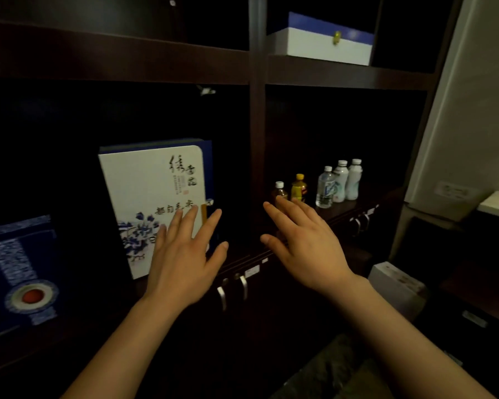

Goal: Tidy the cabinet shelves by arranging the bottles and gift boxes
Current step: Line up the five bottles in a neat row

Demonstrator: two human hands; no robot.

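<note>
A white gift box (147, 191) with blue flowers and black calligraphy stands upright on the middle shelf (239, 259) of a dark cabinet. My left hand (185, 254) is open, fingers spread, in front of its lower right corner; whether it touches is unclear. My right hand (303, 246) is open too, hovering before the right compartment. Behind its fingertips stand a small brown bottle (280, 191) and a yellow bottle (299, 187). Further right are a clear bottle (325, 187) and two white bottles (346, 180). A white box with a blue lid (326, 41) lies on the upper shelf.
A dark blue box (20, 272) with a red round emblem leans at the far left. Cabinet door handles (232, 289) sit below the shelf edge. A white wall (473, 110) and a pale box (398, 283) on the floor are to the right.
</note>
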